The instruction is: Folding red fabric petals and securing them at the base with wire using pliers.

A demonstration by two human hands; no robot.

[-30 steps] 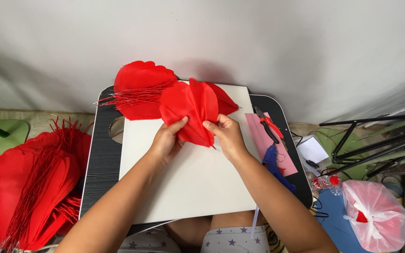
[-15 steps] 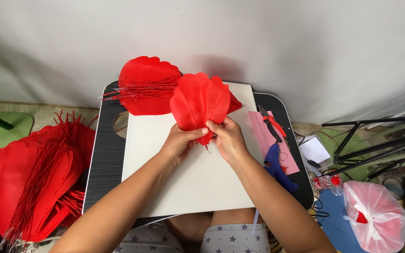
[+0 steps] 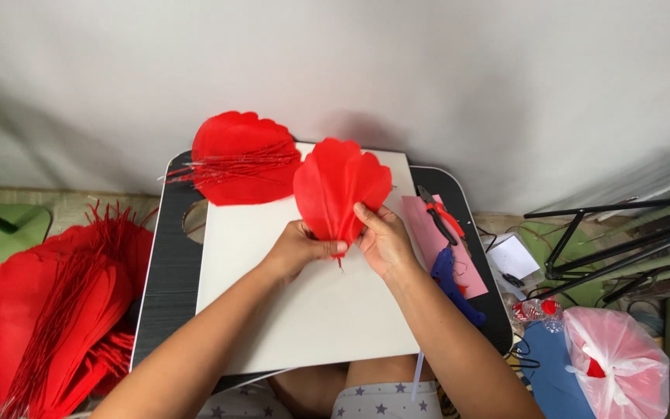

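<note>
Red petal cluster (image 3: 340, 188) — base pinched between both hands' fingers (image 3: 340, 247).

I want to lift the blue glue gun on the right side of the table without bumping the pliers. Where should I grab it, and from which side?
Probably the blue glue gun is best taken around its thick body, coming from the right table edge. It lies flat and slanted on the pink sheet, its near end overhanging. The red-handled pliers lie just beyond it, and the right hand sits left.

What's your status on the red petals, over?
Left hand and right hand both pinch the red petal cluster at its base. Held above the white board. Nothing in the way.
</note>
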